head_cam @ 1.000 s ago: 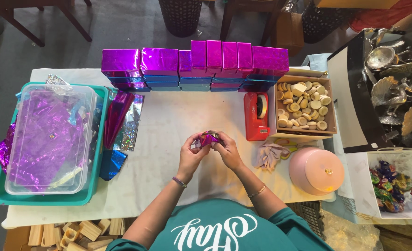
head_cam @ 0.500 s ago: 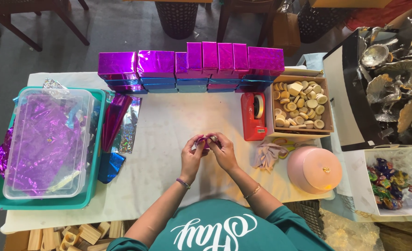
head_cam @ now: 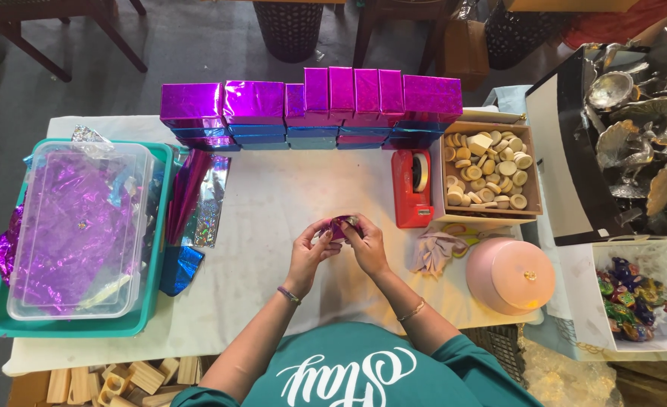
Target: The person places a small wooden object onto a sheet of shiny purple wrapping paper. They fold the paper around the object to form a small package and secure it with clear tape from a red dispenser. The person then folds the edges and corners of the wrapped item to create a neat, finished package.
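Note:
My left hand [head_cam: 308, 252] and my right hand [head_cam: 366, 243] meet over the white table [head_cam: 288, 203], both pinching a small object wrapped in shiny purple foil [head_cam: 341, 226]. The fingers cover most of it, so its shape is unclear. A red tape dispenser [head_cam: 412, 186] stands just right of my hands. Behind it sits a cardboard box of round wooden pieces [head_cam: 487, 169].
Stacked purple and blue foil-wrapped boxes [head_cam: 311, 105] line the far edge. A teal tray with a clear tub of purple foil [head_cam: 77, 234] sits left, loose foil sheets [head_cam: 198, 197] beside it. A pink round lidded container [head_cam: 510, 275] and a crumpled cloth [head_cam: 435, 250] lie right.
Both hands have stayed together at the table's middle, turning the foil-wrapped piece slightly; the fingers now close more tightly over it.

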